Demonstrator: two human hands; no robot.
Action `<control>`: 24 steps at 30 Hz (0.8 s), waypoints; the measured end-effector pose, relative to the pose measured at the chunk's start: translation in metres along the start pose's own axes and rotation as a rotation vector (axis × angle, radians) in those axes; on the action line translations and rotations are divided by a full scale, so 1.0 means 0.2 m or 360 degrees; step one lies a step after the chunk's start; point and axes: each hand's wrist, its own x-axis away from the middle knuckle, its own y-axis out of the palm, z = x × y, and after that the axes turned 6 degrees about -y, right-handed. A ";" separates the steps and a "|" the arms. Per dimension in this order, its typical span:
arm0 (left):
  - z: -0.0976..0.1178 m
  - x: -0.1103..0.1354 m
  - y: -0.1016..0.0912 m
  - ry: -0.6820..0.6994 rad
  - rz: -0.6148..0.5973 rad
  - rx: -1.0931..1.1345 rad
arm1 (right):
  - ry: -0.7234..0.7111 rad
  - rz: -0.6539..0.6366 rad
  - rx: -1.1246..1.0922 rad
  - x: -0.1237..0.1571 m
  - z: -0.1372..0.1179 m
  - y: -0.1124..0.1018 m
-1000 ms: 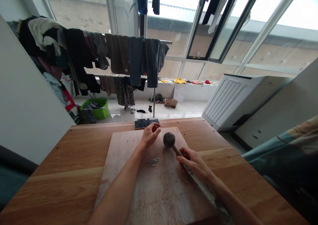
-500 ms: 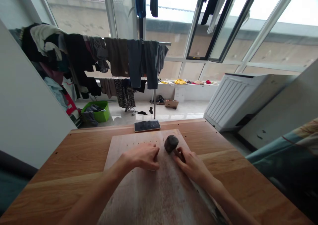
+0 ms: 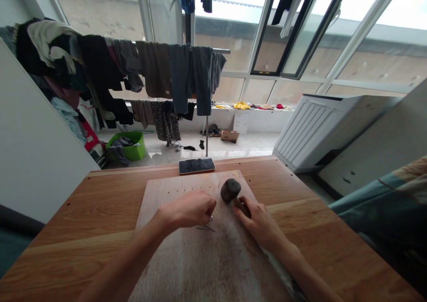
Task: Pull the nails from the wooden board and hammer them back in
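Note:
My right hand [image 3: 256,217] is wrapped round the handle of a mallet [image 3: 231,190] with a dark, rounded head, resting low at the board's right side. My left hand [image 3: 196,207] is closed, palm down, over the middle of the wooden board [image 3: 187,262]. A small shiny bit shows under its fingertips and looks like part of a nail; the rest is hidden by the fingers. Just below that hand, a few loose nails [image 3: 206,227] lie crossed on the board. A row of small dark dots [image 3: 184,190] runs along the board's far part; I cannot tell if they are holes or nail heads.
The board lies on a wooden table [image 3: 300,222]. A phone [image 3: 196,166] lies at the table's far edge. Beyond stand a clothes rack with hanging clothes [image 3: 153,68], a green tub [image 3: 135,148] and a white ribbed cabinet-like unit [image 3: 307,124]. A curtain [image 3: 383,195] hangs at the right.
My left hand has lifted slightly and its fingers have closed, uncovering the loose nails below it. My right hand and the mallet have hardly moved. The view has tilted down a little.

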 end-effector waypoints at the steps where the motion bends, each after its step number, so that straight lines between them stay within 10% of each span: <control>1: -0.02 0.00 -0.02 0.0007 0.0006 0.0089 | 0.0009 0.0000 -0.0006 0.00 0.00 0.00; 11: -0.30 -0.26 0.18 -0.0214 0.1018 0.0922 | 0.0028 -0.0002 0.0041 0.00 -0.02 -0.01; 24: -0.31 -0.25 0.23 -0.0092 0.0881 0.0687 | 0.0025 -0.0011 0.0030 0.01 -0.03 -0.01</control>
